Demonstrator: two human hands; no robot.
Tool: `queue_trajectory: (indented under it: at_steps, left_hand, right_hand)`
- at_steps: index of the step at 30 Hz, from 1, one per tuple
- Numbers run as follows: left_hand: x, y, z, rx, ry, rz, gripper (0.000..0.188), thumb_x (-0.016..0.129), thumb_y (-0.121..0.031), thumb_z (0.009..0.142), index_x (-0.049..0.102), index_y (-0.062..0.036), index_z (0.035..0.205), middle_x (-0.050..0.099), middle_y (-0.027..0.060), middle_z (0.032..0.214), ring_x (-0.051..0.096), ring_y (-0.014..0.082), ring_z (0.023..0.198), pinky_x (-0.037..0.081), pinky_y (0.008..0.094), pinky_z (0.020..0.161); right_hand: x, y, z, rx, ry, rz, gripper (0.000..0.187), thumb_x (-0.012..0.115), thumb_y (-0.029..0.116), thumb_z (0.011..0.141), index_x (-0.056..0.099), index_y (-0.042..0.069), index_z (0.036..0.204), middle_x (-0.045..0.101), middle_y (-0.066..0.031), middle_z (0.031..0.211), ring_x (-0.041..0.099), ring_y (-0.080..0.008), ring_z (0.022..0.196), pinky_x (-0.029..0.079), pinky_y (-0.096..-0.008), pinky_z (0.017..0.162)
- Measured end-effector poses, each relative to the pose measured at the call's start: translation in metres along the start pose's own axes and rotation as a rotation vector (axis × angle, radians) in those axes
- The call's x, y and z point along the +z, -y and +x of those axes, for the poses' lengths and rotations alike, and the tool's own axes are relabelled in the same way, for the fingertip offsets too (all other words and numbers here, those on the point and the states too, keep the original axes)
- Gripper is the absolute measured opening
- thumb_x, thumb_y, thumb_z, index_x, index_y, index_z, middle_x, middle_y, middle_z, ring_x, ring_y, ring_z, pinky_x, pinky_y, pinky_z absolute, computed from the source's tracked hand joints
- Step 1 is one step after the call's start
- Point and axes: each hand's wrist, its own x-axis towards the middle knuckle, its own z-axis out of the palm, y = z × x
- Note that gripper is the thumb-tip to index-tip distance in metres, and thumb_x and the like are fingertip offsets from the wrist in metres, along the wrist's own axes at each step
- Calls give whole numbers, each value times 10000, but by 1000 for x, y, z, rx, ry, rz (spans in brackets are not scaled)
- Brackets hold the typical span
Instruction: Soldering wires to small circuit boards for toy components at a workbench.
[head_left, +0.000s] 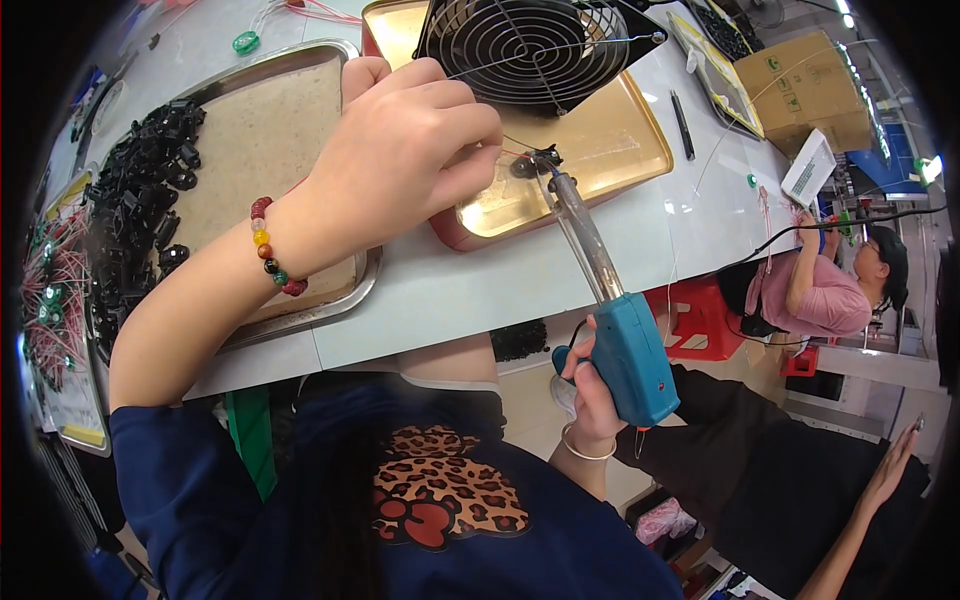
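My right hand grips a teal soldering gun by its handle, one finger at the trigger. Its long metal tip reaches up to a small black part on a gold tin lid. My left hand is closed above the lid's left side, fingers curled in a pinch. A thin red wire runs from those fingers to the black part. The fingertips themselves are mostly hidden behind the hand.
A black fan with a round grille stands over the lid. Left, a metal tray holds a heap of black parts. A black pen lies right of the lid. Beyond are a cardboard box and a seated person in pink.
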Motion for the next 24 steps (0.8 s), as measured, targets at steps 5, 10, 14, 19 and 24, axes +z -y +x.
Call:
queue_trajectory:
  at_steps: [5,10,14,19,24]
  left_hand:
    - [5,2,-1,35,-60,-25,57,649,-156,708,620,-113,685,546,-11,636,516,175,690,302,337,648]
    - [4,0,-1,35,-58,-15,58,653,-156,705,627,-109,683,552,-7,639,518,178,693,321,338,658]
    - [3,0,0,38,-54,-11,57,653,-156,704,632,-106,685,555,-4,641,519,180,695,329,339,663]
    - [3,0,-1,37,-45,-8,59,654,-157,703,636,-104,686,557,-1,642,521,182,701,332,342,669]
    - [5,0,-1,38,-50,-6,59,653,-160,703,637,-105,686,557,-1,643,521,182,703,328,345,672]
  right_hand:
    - [3,1,-2,-56,55,-24,490,586,77,744,474,-115,1181,592,-235,1021,533,-182,560,440,-271,509]
    - [7,11,2,4,117,44,489,585,85,746,474,-110,1180,585,-240,1051,552,-193,585,438,-260,496]
    - [8,14,4,6,144,80,494,586,95,750,471,-104,1187,585,-241,1047,569,-198,603,435,-247,493]
    - [11,15,4,-4,130,94,506,587,112,748,465,-100,1192,580,-237,1041,553,-185,575,434,-245,499]
    - [9,14,5,-15,106,88,525,586,140,741,462,-94,1195,572,-233,1040,538,-175,555,432,-245,503]
